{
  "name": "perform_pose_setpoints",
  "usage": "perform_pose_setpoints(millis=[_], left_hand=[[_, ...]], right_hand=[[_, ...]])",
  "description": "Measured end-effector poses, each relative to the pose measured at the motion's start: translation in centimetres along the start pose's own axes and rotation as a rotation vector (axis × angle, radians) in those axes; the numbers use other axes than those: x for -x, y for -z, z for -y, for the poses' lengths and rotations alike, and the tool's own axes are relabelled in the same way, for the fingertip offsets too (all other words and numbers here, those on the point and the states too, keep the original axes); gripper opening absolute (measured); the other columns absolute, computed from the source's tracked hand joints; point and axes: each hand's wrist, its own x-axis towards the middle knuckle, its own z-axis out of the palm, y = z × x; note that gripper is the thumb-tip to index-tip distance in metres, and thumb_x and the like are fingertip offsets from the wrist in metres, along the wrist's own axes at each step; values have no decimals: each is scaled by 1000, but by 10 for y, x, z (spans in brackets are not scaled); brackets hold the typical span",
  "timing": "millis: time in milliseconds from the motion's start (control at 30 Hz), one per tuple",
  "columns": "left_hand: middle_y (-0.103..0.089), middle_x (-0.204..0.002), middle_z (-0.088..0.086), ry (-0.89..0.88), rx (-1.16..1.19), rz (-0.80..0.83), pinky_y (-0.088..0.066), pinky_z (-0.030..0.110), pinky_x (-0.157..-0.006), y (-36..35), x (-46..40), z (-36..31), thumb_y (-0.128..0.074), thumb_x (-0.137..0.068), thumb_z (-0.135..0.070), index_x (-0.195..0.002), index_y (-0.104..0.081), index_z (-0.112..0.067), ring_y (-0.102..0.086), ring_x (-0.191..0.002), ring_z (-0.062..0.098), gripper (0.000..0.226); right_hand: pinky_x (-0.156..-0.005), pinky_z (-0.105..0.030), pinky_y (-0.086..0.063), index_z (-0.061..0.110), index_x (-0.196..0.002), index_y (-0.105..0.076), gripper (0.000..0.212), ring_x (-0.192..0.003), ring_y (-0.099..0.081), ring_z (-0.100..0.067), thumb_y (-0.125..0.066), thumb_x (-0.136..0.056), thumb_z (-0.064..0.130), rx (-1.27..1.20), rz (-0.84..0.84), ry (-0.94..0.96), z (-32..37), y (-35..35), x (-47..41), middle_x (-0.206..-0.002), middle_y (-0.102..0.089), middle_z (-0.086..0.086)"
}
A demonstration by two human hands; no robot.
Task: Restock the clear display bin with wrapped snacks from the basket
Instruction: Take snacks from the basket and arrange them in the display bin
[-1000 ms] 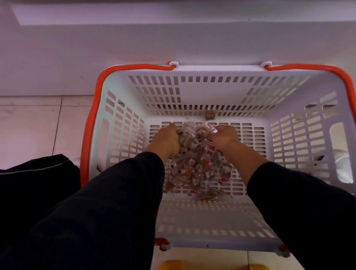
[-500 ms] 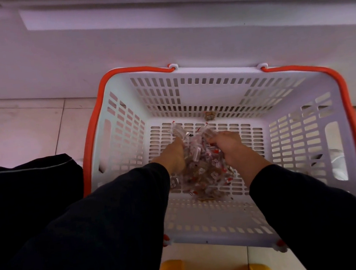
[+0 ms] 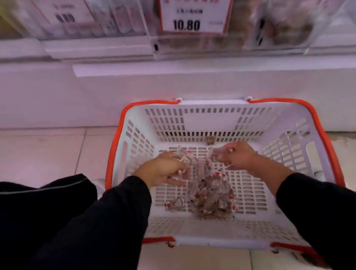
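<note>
Head view shows both hands inside the white basket (image 3: pixel 288 161) on the floor. Left hand (image 3: pixel 161 172) and right hand (image 3: pixel 238 155) each clutch wrapped snacks (image 3: pixel 211 195), more heaped below. Above, blurred, seemingly the clear display bin (image 3: pixel 269 11).

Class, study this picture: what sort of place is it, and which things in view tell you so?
Most likely a shop's snack aisle. A price tag reading 10.80 hangs on a clear bin of packaged goods, and a shopping basket holding wrapped snacks sits on the tiled floor below.
</note>
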Motion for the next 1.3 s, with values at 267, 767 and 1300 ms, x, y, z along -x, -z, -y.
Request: perform_pose_setpoints(millis=[267,767,1300], left_hand=[[-66,-68,-9,-238,-635,72,-53,23,-54,-15,127,-131,-77,-86,-22,-97,-63,-24,-66,-63,9,17],[-77,-91,7,-537,195,140,-55,21,-46,-63,242,-200,-62,-93,-30,-104,-69,-12,-74,-72,16,22],[-74,-111,14,-765,519,182,-61,37,-80,-66,234,-213,-76,-74,-18,-114,-66,-11,-73,-95,26,42]], right_hand=[[-73,-36,-54,3,-103,-69,19,-75,-59,-18,-72,-85,-1,732,281,447,150,56,138,-84,-64,-9],[-75,-27,-60,-3,-114,-68,38,-90,-70,-22,-70,-76,1,-151,281,786,211,99,263,-106,-72,-22],[-69,-26,-58,9,-107,-72,34,-78,-70,-16,-76,-74,17,-579,311,661,217,78,242,-100,-74,-12]])
